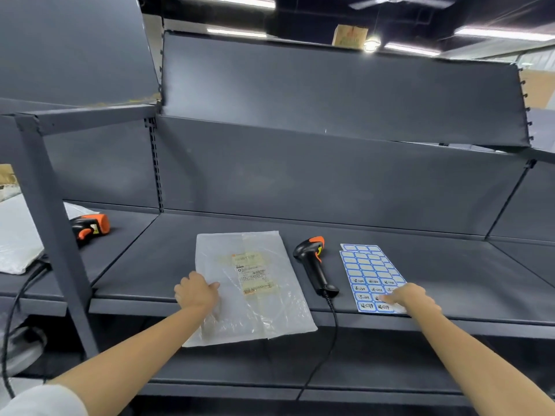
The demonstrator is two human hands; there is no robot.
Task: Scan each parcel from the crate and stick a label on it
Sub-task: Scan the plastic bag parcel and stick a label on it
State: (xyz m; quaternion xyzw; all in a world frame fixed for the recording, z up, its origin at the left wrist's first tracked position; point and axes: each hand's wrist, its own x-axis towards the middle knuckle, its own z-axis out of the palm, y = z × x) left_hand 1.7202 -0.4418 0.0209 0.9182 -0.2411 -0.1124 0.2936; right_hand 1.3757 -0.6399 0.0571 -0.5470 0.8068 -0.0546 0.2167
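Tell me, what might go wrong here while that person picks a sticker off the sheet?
1. The parcel overhangs the shelf's front edge, steadied only by the left hand; if released, it might slide off.
2. The right hand works near the label sheet's front edge; the loose sheet may lift or shift.
3. The scanner's cable hangs over the edge, where an arm could snag it.
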